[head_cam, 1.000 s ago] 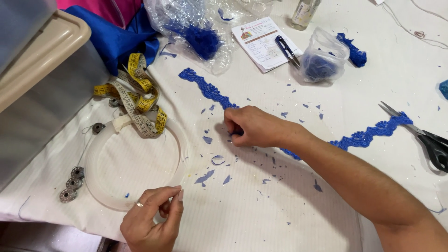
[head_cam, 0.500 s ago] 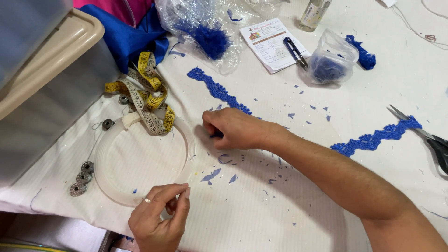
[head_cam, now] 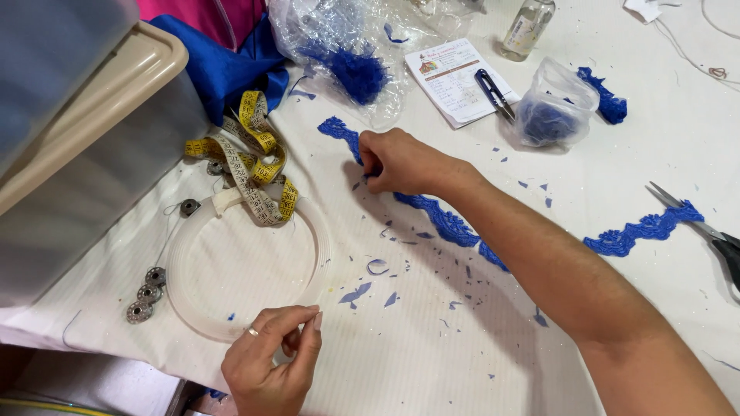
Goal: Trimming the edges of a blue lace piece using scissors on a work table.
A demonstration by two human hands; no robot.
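Lace [head_cam: 447, 223]: blue scalloped strip, flat on white cloth [head_cam: 432, 339], running from upper centre under the forearm toward the right edge.
Right hand [head_cam: 397, 162]: knuckles up, fingertips pinched on the lace near its upper end; clenched on the trim.
Left hand [head_cam: 270, 358]: near bottom edge, ring on one finger, thumb and fingers curled together; fingertips closed, cannot tell whether anything small sits between them.
Hoop [head_cam: 189, 231]: translucent ring, flat on cloth, left hand touching its lower rim.
Tape [head_cam: 258, 166]: yellow, heaped in loops over the hoop's upper edge.
Bobbins [head_cam: 146, 293]: three metal, in a row just left of hoop; two more up beside the tape.
Scraps [head_cam: 356, 293]: blue snippets scattered across cloth between the hands and beyond.
Scissors [head_cam: 713, 239]: right edge, tips touching the lace's far end.
Bag [head_cam: 551, 112]: small, clear, blue bits inside, beside more blue lace.
Snips [head_cam: 493, 92]: dark, lying on a printed card [head_cam: 451, 73].
Bottle [head_cam: 524, 27]: clear, top edge.
Plastic [head_cam: 347, 38]: crumpled, blue trim inside.
Bin [head_cam: 85, 154]: grey with beige lid, left side.
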